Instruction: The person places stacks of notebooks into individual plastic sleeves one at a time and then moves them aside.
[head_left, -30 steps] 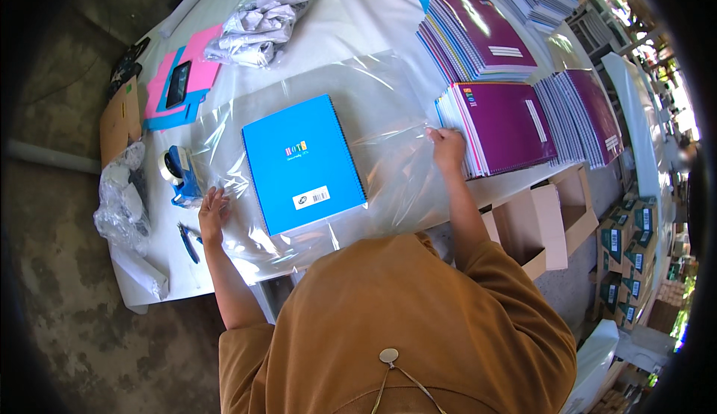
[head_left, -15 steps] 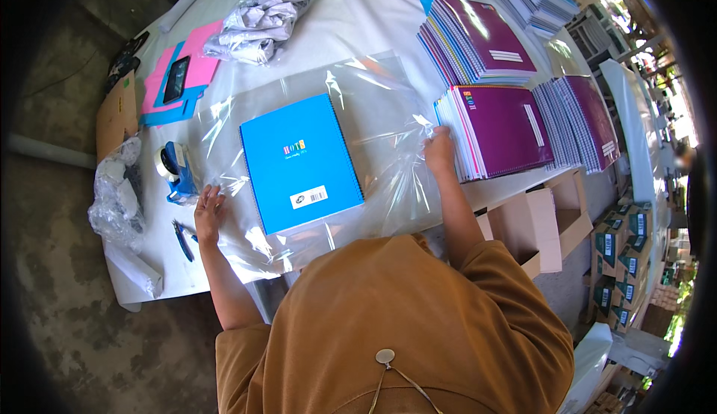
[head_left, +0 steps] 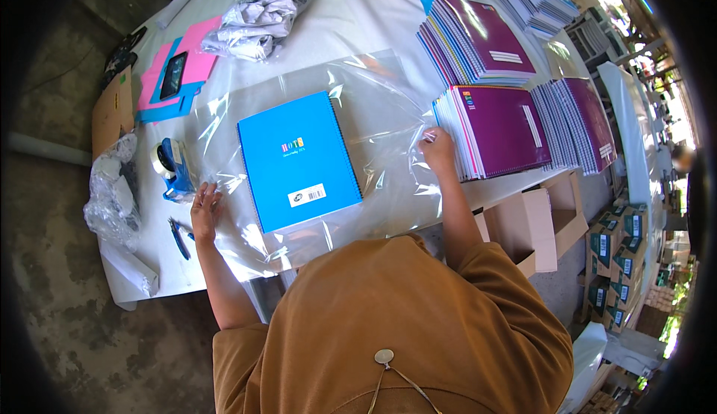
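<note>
A blue spiral notebook [head_left: 302,167] lies flat on a clear plastic sheet [head_left: 381,115] spread over the table. At the sheet's right edge, my right hand [head_left: 439,151] is closed with the fingers pinching the film, close beside a stack of purple-covered notebooks [head_left: 508,130]. On the other side, my left hand [head_left: 205,209] rests at the sheet's left edge with its fingers loosely apart. Near the left hand stands a blue tape dispenser [head_left: 173,167] with a roll of tape, and a pair of dark-handled cutters or pliers [head_left: 179,238].
More notebook stacks [head_left: 478,41] fill the table's far right. Crumpled plastic [head_left: 258,22] lies at the back, near a phone [head_left: 174,75] on pink and blue sheets [head_left: 196,52]. Open cardboard boxes [head_left: 523,227] stand below the right table edge. A plastic bundle [head_left: 113,190] sits far left.
My right hand's fingers have curled in slightly at the sheet's edge. The left hand stays almost in place, and the notebook has not moved on the sheet; the view has shifted slightly.
</note>
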The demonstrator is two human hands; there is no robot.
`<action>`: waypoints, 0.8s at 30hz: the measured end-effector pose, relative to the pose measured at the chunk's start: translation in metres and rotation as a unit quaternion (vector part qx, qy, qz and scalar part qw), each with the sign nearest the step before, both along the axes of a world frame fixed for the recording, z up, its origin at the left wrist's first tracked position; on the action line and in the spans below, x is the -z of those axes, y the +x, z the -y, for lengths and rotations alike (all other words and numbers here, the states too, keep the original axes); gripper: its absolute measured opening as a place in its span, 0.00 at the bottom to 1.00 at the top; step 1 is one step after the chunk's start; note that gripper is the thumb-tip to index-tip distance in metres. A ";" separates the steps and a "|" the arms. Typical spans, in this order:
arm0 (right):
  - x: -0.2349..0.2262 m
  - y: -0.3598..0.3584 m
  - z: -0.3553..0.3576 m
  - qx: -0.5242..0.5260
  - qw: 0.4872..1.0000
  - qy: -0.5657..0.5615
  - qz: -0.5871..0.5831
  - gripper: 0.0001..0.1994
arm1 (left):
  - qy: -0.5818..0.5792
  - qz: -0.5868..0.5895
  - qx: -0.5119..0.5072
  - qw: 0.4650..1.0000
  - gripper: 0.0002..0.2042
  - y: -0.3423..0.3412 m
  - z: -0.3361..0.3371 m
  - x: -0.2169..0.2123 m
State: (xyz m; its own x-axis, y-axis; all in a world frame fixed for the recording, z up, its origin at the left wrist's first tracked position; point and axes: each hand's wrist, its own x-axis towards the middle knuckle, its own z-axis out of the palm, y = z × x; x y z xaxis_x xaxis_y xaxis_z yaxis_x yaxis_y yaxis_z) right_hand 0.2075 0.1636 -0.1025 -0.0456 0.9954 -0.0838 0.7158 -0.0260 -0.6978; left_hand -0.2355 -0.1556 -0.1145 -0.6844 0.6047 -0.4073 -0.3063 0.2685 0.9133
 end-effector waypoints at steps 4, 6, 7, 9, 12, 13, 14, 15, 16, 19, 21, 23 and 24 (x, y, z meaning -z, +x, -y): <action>-0.033 -0.013 0.006 -0.058 0.948 -0.228 -0.214 0.25 | -0.003 -0.012 -0.012 1.000 0.24 -0.002 0.008 0.000; -0.048 -0.016 0.007 -0.059 0.912 -0.304 -0.270 0.21 | -0.002 -0.005 -0.012 1.000 0.24 0.000 0.006 -0.003; -0.047 -0.016 0.000 -0.117 0.919 -0.305 -0.220 0.19 | 0.000 0.000 -0.010 1.000 0.25 0.001 0.003 -0.005; -0.045 -0.008 -0.006 -0.172 0.922 -0.303 -0.169 0.17 | 0.005 -0.006 0.023 1.000 0.26 0.000 0.003 -0.009; -0.078 -0.015 -0.001 -0.156 0.886 -0.306 -0.312 0.19 | -0.051 -0.036 0.094 0.994 0.29 0.001 0.013 -0.030; -0.088 -0.016 0.003 -0.161 0.884 -0.308 -0.312 0.19 | -0.113 -0.059 0.138 0.982 0.30 0.004 0.018 -0.045; -0.096 -0.016 0.007 -0.194 0.889 -0.326 -0.257 0.19 | -0.174 -0.086 0.161 0.968 0.25 0.007 0.023 -0.056; -0.104 -0.016 0.007 -0.228 0.889 -0.342 -0.200 0.20 | -0.177 -0.086 0.155 0.968 0.25 0.008 0.025 -0.061; -0.115 -0.019 0.006 -0.237 0.886 -0.345 -0.202 0.20 | -0.205 -0.092 0.182 0.957 0.20 0.006 0.028 -0.069; -0.131 -0.023 -0.004 -0.308 0.892 -0.318 -0.095 0.16 | -0.195 -0.241 0.254 0.916 0.17 0.020 0.008 -0.112; -0.134 -0.032 -0.016 -0.457 0.866 -0.180 -0.096 0.13 | -0.151 -0.264 0.303 0.903 0.13 0.031 -0.014 -0.127; -0.137 -0.054 -0.012 -0.474 0.839 -0.231 -0.137 0.12 | -0.010 -0.274 0.331 0.903 0.10 0.042 -0.037 -0.117; -0.124 -0.063 -0.011 -0.497 0.814 -0.236 -0.188 0.12 | 0.008 -0.227 0.363 0.904 0.10 0.047 -0.049 -0.116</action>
State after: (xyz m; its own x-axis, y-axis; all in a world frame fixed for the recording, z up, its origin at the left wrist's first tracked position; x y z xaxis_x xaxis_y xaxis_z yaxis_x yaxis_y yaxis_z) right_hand 0.1443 0.1746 0.0215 -0.9186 0.3129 -0.2414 0.2865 0.1066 -0.9521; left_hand -0.1889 -0.1062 0.0018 -0.1990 0.9651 -0.1702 0.3529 0.2326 0.9063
